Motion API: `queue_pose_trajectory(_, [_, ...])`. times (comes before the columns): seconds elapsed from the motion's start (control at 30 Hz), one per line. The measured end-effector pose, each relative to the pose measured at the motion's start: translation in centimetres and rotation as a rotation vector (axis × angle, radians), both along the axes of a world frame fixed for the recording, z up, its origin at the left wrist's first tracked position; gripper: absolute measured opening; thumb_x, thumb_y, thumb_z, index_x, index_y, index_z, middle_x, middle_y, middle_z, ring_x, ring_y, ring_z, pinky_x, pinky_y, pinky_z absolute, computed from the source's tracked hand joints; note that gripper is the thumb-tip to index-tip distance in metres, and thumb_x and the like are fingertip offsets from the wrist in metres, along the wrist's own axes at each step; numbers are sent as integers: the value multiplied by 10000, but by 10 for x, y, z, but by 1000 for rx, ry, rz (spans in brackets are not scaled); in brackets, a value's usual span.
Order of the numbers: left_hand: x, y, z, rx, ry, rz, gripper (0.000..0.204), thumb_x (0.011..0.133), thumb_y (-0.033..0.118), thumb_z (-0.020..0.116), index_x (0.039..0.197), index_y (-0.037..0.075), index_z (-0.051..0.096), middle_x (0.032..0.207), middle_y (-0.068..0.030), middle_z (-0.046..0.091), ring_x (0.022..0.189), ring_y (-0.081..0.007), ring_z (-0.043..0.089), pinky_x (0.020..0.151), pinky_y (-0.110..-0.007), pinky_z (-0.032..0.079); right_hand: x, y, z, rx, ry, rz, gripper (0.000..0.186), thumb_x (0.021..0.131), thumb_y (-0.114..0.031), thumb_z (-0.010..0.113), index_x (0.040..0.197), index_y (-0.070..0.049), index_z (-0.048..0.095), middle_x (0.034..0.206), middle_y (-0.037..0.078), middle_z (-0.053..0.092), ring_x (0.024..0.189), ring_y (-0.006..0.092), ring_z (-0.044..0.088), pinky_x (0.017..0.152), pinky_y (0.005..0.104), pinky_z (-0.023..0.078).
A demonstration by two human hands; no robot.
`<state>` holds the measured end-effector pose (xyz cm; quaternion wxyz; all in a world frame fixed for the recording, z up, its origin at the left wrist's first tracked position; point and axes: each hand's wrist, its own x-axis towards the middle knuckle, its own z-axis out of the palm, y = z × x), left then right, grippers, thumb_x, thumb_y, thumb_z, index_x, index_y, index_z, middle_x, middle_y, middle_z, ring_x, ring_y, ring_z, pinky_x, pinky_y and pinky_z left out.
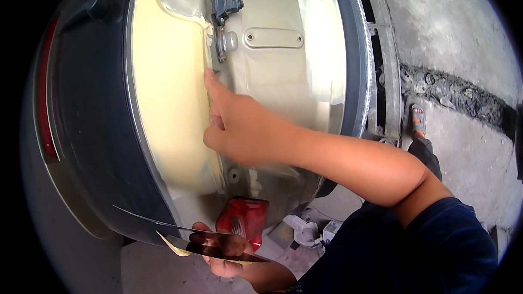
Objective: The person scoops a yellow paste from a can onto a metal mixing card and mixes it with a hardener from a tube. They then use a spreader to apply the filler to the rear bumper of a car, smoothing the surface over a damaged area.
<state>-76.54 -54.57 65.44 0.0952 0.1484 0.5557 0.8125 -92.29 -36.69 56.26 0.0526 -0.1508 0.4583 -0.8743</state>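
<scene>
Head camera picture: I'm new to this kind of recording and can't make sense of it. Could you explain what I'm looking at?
There is no machine here, only a person working bare-handed. The camera sits on the head and looks down; its wide lens bends straight edges. The big curved thing is the back of a vehicle, with a pale yellow coating spread over part of it. The right hand reaches across with its index finger at the coating's edge. Below, the left hand holds a thin dark plate with some yellow paste on its edge. A red lamp shows behind the plate.
</scene>
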Motion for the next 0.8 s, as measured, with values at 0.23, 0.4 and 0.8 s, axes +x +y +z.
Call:
queue_pose_trajectory(0.23, [5,-15,0,55,7,43,568,871,-37,501,1399,54,316,1278,-61,496,552,-101,426,363,-194,360,24,-29,-1,142,87,-49,819,796,-107,519,1365,185,8,735,173,587,689,342,589,666,413,477])
queue_pose_trajectory(0.4, [6,-19,-1,12,88,72,517,864,-39,515,1353,51,373,1366,-67,437,663,-152,517,370,-214,383,40,-39,-2,128,98,-8,791,797,-109,523,1353,196,51,733,184,588,684,360,583,668,424,477])
queue_pose_trajectory(0.8, [12,-11,1,41,94,217,493,865,-59,493,1333,7,350,1169,-104,532,482,-55,283,375,-202,258,7,-10,-15,82,39,-215,781,806,-145,539,1384,163,114,708,135,623,646,249,606,628,333,488])
